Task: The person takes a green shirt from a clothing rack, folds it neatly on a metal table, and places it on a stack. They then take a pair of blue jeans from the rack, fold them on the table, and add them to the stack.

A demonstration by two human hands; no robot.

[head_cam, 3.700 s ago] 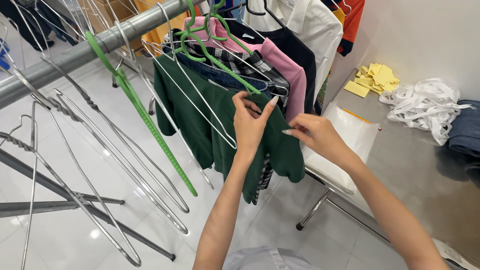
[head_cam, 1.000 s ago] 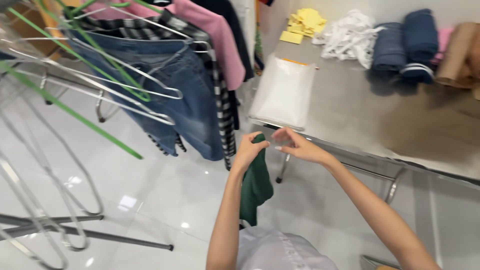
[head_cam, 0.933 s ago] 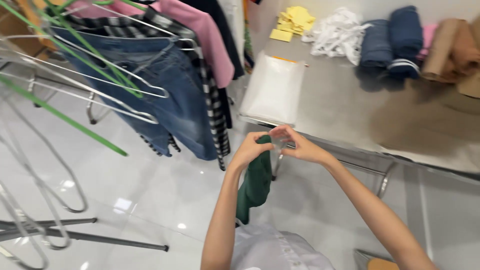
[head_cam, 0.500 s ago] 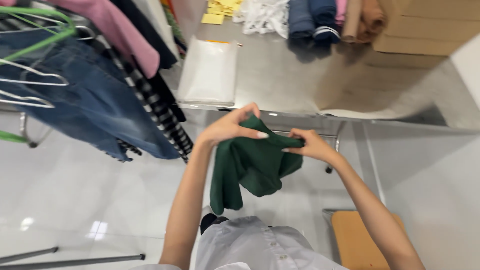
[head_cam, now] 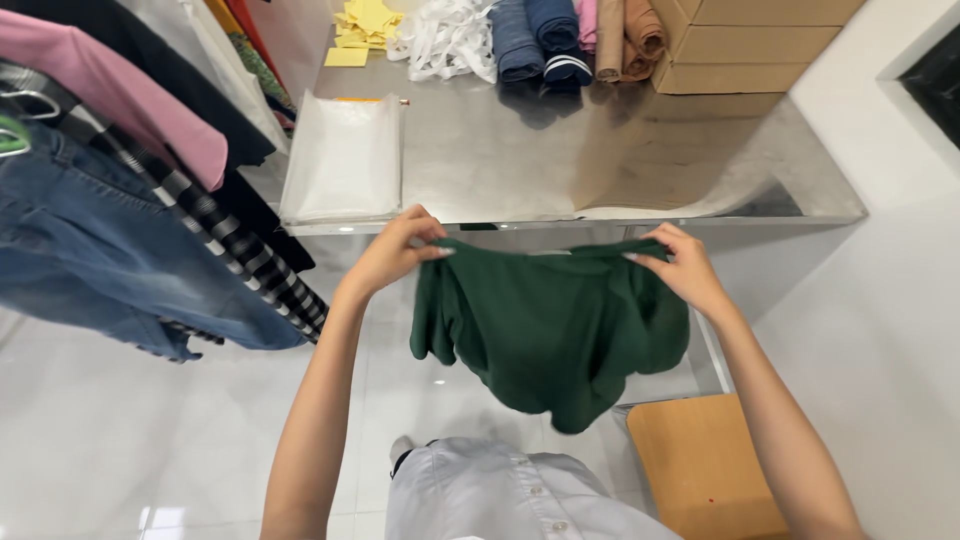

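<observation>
right now, quick notes:
left hand (head_cam: 392, 250): pinched shut on top left edge of green shirt (head_cam: 550, 330), fingers curled over the cloth.
right hand (head_cam: 678, 268): clenched on top right edge, same shirt.
shirt: held up in the air btwn both hands, spread wide, hanging slack below them, just in front of the near edge of metal table (head_cam: 620, 160); not touching the top as far as i can tell.
step: looks like spreading the shirt out, off its hanger, ready to lay flat.
next move needs: both grips kept even so top edge stays straight; bare bit of table ahead, w/ flat plastic bags (head_cam: 345, 160) to the left.
table back: rolled clothes (head_cam: 570, 40), white straps (head_cam: 445, 40), yellow papers (head_cam: 365, 25), cardboard box (head_cam: 750, 45).
left side: jeans (head_cam: 110, 270), pink top (head_cam: 120, 90) hanging.
below right: wooden stool (head_cam: 700, 460).
</observation>
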